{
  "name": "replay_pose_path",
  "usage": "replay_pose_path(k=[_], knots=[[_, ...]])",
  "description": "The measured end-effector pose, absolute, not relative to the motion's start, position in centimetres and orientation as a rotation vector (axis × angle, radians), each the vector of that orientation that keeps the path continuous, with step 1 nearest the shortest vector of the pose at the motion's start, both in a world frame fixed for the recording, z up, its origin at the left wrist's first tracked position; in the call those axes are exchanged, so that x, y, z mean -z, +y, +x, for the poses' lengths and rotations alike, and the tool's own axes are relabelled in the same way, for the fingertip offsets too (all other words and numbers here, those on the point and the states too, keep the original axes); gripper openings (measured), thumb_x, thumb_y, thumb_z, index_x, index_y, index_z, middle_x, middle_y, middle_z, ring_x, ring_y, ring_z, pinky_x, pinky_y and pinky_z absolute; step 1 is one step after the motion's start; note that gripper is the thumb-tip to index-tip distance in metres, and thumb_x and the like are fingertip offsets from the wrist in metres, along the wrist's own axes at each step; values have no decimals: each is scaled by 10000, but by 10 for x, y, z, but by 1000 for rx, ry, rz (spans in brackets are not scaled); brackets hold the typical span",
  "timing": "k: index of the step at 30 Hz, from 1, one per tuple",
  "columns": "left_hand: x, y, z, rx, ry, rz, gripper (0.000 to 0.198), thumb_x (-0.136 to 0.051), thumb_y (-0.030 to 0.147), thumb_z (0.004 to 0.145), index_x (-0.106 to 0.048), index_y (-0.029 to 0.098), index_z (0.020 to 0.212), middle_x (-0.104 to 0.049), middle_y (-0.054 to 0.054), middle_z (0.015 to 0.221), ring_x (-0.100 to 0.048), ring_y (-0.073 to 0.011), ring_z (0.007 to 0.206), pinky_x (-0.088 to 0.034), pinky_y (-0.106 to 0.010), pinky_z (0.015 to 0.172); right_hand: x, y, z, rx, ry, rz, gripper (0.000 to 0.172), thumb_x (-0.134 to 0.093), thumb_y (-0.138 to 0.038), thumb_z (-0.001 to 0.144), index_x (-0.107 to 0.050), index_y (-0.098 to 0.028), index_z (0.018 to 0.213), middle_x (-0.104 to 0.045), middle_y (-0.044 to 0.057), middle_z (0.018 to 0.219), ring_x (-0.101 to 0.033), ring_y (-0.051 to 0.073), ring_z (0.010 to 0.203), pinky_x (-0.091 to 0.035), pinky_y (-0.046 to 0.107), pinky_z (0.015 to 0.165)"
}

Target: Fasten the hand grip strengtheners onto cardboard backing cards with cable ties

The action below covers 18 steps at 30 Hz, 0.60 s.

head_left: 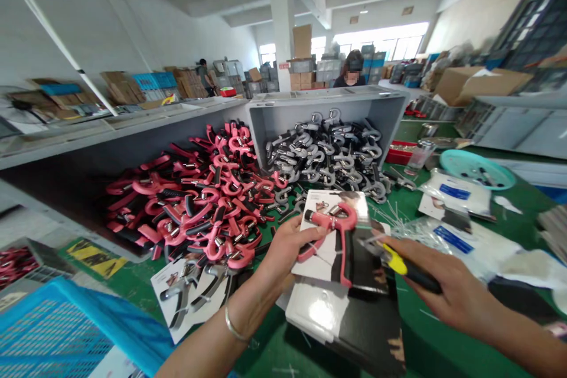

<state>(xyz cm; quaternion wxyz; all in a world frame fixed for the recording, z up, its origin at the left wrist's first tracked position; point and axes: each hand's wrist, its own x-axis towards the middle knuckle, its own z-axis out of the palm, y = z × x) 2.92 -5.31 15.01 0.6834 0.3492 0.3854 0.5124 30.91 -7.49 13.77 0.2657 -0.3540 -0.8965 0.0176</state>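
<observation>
My left hand (287,248) grips the edge of a printed backing card (319,269), its thumb on a pink hand grip strengthener (344,227) that lies on the card. A clear tie crosses the strengthener's handles. My right hand (447,283) is closed around pliers with yellow and black handles (405,266). Their metal jaws are at the card's right edge; what they touch I cannot make out. Beneath lies a stack of cards (323,310). To the left, grey hand grip strengtheners (181,295) rest on another card.
Tipped grey crates spill pink strengtheners (217,189) and grey strengtheners (325,150) onto the green table. A blue basket (66,319) stands front left. Loose clear ties (394,218), plastic bags (469,242) and a turquoise tray (460,159) lie right. A person (349,74) is behind the crates.
</observation>
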Motion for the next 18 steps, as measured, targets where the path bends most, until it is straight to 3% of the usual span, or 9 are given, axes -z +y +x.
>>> replay_pose_path(k=[3,7,9,18], knots=[[-148,-50,32,-1396,945,728,403,-765,282,731,-618,144,1080,-713,-92,1032,-688,-196,816,-538,-319,775,-133,-102,303,-49,-2311,-1020,654,-502,-286,917,-277,-318,1530,-590,96,1369,-642,317,1132,-591,456,856],[-154,-47,43,-1783,992,869,488,-698,280,832,-490,226,1270,-612,-75,1310,-603,-202,1170,-462,-342,1016,-140,-103,281,-28,-2317,-1301,674,-488,-350,942,-217,-287,1556,-526,122,1418,-590,329,1201,-567,498,909],[-159,-46,49,-1876,976,926,504,-667,286,866,-441,259,1316,-568,-65,1371,-553,-196,1251,-426,-343,1069,-144,-93,268,-19,-2316,-1339,666,-468,-355,960,-188,-301,1561,-524,118,1405,-575,311,1215,-536,504,964],[-162,-51,52,-1943,980,931,519,-632,319,897,-375,289,1346,-546,-68,1391,-583,-196,1216,-450,-332,1056,-142,-76,228,-63,-2298,-1297,620,-441,-329,977,-218,-241,1550,-547,146,1325,-554,293,1211,-491,500,1013]])
